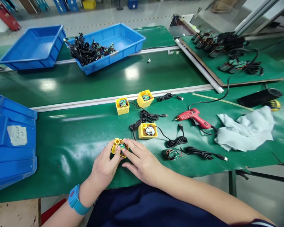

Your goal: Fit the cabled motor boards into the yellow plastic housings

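Observation:
A small yellow plastic box (114,149) with a green circuit board (122,147) inside is near the table's front edge. My left hand (105,165) is closed around its left side, thumb pressing at the board. My right hand (142,160) has its fingers stretched over the box's right side, fingertips touching the board and rim, thumb apart from it. Beyond are further yellow boxes with boards inside: one (148,136) close by, one (122,111) farther left and one (143,102) behind. To the right lies a loose round board with copper windings (172,154) on a coiled black cable (198,152).
A red glue gun (195,117) and a pale cloth (247,129) lie at the right. A blue bin (13,164) stands at the left. Behind are blue trays, one (132,41) holding cabled boards. More cabled motors (209,44) sit at the back right.

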A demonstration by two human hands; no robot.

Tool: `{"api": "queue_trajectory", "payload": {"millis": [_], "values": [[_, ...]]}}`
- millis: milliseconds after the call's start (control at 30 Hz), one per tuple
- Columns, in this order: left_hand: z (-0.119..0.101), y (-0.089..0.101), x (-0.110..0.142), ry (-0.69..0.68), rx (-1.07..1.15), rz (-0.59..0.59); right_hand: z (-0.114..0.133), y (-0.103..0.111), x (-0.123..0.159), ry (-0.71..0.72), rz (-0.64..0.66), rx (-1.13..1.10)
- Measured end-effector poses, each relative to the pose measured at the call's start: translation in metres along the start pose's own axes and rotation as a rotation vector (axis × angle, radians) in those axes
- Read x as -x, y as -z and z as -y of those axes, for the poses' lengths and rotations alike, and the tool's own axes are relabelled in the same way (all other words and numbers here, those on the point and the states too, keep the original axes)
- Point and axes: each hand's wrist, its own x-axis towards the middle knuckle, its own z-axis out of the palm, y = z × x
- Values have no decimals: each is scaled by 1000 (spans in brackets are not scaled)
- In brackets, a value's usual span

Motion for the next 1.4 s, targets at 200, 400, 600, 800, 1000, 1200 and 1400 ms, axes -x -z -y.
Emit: {"api": "queue_trajectory", "payload": {"millis": [200,400,600,800,1000,1200,1400], "values": [[-18,-11,12,188,82,-38,-7,-2,17,-70,-132,-37],[-29,-35,6,508,171,-75,-9,-12,37,-136,-169,-9],[-30,-1,15,598,361,-73,-9,-19,36,-116,-160,25],[-32,39,29,856,578,-100,-16,-31,21,-68,-67,33],[-26,63,38,989,799,-118,-21,-44,11,-71,16,-48],[-27,74,41,1024,786,-115,-16,-51,5,-72,55,-119],[-31,79,39,946,715,-113,-14,-52,2,-64,50,-112]]}}
